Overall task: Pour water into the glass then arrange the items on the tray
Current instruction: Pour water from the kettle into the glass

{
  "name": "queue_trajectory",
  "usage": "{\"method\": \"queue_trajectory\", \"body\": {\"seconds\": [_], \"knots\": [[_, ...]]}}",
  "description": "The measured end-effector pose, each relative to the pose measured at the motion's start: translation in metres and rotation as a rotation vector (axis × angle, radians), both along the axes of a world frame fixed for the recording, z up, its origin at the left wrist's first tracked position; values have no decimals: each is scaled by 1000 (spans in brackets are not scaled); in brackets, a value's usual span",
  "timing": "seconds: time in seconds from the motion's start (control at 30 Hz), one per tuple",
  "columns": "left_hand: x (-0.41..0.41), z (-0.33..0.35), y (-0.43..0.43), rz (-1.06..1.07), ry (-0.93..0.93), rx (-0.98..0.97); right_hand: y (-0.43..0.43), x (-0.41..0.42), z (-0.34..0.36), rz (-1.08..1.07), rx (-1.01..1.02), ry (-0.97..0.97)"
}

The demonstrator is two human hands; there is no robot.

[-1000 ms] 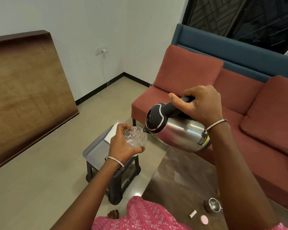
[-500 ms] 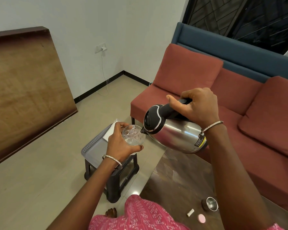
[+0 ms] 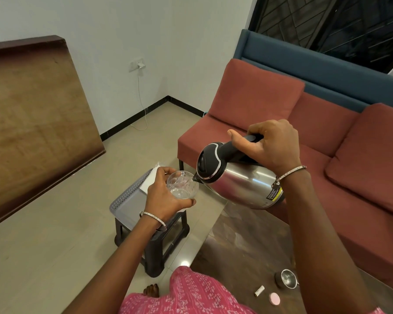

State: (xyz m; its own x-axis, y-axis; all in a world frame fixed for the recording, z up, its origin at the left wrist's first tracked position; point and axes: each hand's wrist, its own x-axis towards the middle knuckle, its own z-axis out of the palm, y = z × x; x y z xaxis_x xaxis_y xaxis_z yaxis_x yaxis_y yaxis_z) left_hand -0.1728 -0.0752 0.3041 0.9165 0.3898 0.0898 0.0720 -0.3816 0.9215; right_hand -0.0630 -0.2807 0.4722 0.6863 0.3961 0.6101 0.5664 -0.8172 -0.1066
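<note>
My left hand (image 3: pixel 162 196) grips a clear cut glass (image 3: pixel 183 184) and holds it in the air above the grey tray (image 3: pixel 125 205). My right hand (image 3: pixel 271 143) is wrapped round the black handle of a steel kettle (image 3: pixel 238 180). The kettle is tilted left, its spout over the glass rim, and water sits in the glass. A white folded paper (image 3: pixel 148 182) lies at the tray's far end, partly hidden by my left hand.
The tray rests on a black plastic stool (image 3: pixel 159 245). A dark glossy table (image 3: pixel 241 250) at lower right carries a small steel bowl (image 3: pixel 287 278), a white tube (image 3: pixel 259 291) and a pink disc (image 3: pixel 274 298). A red sofa (image 3: pixel 315 132) runs behind. A wooden board (image 3: pixel 32 123) leans left.
Glass and kettle stay together and have dropped slightly in view. The kettle keeps its tilt over the glass.
</note>
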Motion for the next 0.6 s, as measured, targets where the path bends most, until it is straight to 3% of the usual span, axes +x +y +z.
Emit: {"method": "queue_trajectory", "body": {"seconds": [0.6], "knots": [[8,-2,-4,-12,2,4,-1,2,-2,-10,-23,17]]}}
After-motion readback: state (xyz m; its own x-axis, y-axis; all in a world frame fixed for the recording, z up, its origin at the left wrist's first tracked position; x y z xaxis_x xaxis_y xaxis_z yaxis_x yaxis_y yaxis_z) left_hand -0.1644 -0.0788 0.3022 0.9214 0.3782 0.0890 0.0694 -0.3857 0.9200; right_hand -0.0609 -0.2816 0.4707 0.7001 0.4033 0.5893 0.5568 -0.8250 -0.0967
